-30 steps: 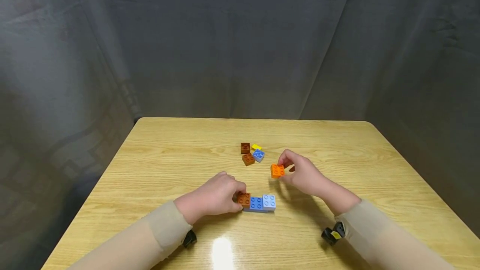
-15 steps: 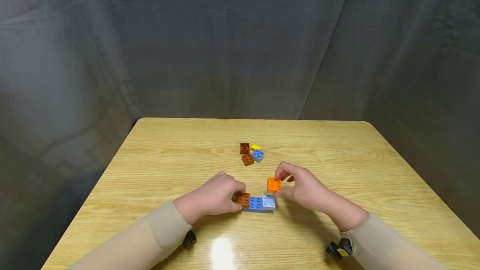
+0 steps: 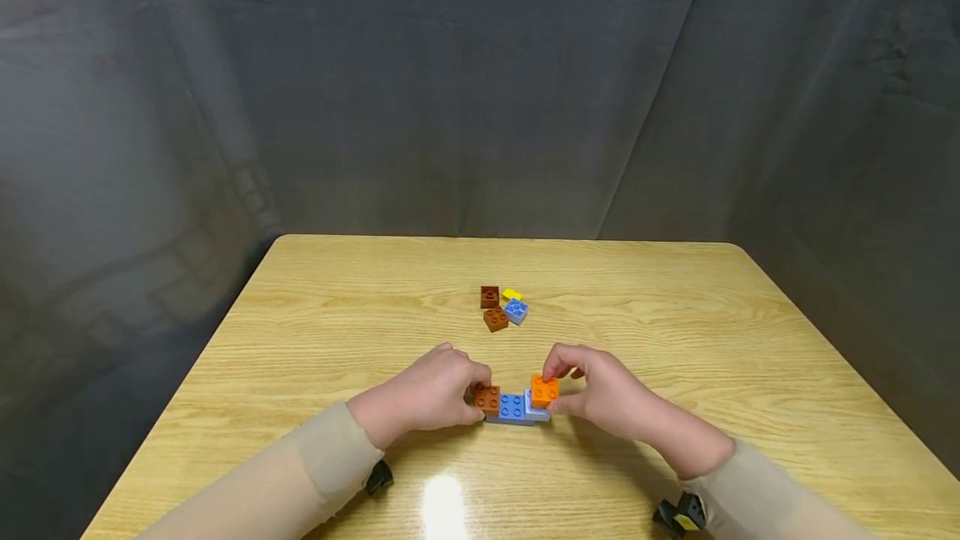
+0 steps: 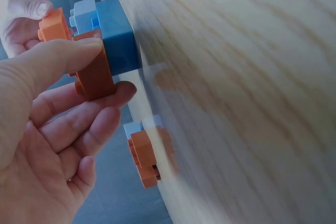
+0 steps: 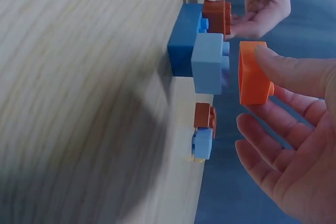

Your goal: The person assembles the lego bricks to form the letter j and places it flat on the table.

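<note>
Between thumb and fingers my left hand (image 3: 438, 391) pinches a brown brick (image 4: 93, 69), which sits on the left end of a longer blue brick (image 3: 512, 408). A light blue brick (image 5: 208, 62) is seated at that blue brick's right end, and bare blue studs show between the two. My right hand (image 3: 609, 394) pinches an orange brick (image 3: 544, 391) by its sides, studs up. In the right wrist view a small gap separates the orange brick from the light blue brick's studs below it.
Farther back on the wooden table (image 3: 360, 290) lies a loose group: a brown brick with its hollow side up (image 3: 490, 297), another brown brick (image 3: 496, 319), an upturned light blue brick (image 3: 516, 311) and a yellow piece (image 3: 512, 295). Grey cloth (image 3: 450, 90) hangs behind the table.
My right hand has brought the orange brick toward me, slightly left and down, over the light blue brick. The left hand and the bricks at it have stayed in place.
</note>
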Available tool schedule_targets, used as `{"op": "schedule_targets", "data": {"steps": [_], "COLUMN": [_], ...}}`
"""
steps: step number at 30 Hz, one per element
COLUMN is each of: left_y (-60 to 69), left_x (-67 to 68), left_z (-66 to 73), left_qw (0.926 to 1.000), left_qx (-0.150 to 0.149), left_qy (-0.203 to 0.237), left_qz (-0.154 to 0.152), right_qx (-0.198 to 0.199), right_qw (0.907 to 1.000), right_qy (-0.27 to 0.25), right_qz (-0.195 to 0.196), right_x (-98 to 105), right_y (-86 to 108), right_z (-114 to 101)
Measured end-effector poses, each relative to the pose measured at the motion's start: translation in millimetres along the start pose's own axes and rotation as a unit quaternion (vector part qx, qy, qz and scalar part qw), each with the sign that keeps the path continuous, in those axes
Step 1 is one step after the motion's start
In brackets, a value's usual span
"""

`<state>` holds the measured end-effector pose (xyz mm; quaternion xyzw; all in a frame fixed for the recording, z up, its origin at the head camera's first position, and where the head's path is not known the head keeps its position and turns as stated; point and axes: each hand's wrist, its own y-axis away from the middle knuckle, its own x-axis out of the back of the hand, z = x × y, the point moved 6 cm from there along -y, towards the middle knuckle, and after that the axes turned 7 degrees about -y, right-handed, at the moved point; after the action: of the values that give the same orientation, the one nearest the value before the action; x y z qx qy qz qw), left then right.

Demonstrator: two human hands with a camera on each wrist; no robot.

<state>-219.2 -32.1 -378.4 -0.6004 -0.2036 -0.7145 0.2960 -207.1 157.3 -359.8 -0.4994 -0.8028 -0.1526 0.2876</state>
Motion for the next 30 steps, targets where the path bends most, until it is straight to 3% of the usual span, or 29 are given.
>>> {"op": "schedule_targets", "data": {"steps": [30], "left_y": [0.1], "left_x": [0.7], "left_z": [0.6], "left_qw": [0.9999], "left_qx": [-0.008], "left_qy": [0.002], "left_qz": [0.009], "right_qx": [0.001], "right_qw": [0.9998], "right_qy": [0.003], "right_qz": [-0.019], "right_x": [-11.9], "right_y": [-1.7], "right_z": [1.3]}}
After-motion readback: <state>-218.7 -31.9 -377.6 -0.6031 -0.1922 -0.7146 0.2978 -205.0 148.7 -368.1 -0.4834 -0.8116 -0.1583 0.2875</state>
